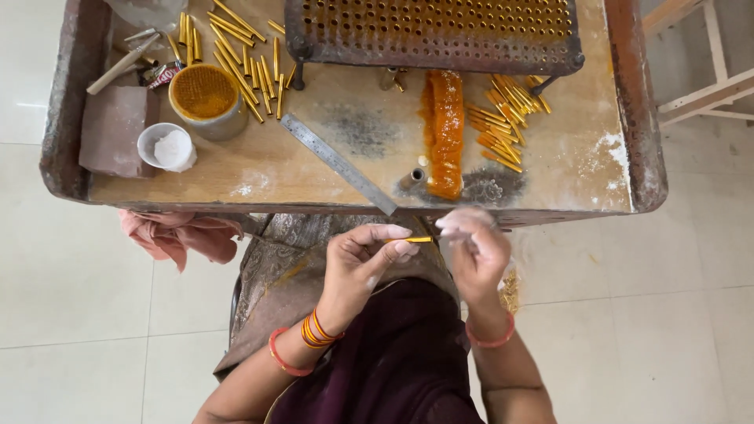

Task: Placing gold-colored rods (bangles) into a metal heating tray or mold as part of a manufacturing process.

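Orange-yellow wax fills the round tin [204, 98] at the worktop's [581, 157] left, packed to the rim; just beside it a small white cup [166, 147] holds white powder. A perforated metal rack [432, 31] stands on legs at the back, its holes stained orange (top edge cut off by the frame). Loose gold tubes lie in two heaps, left heap [243, 59] near the tin, right heap [503, 118] under the rack's front. An orange wax slab [444, 133] lies betw. them, w/ a steel ruler [338, 163] slanting beside it. Left hand [365, 259] pinches one thin gold tube [419, 239] betw. thumb & fingertips, held over the lap, below the worktop edge. Right hand [471, 247] is blurred; fingers look bunched near the tube's tip, but can't tell whether it grips anything.
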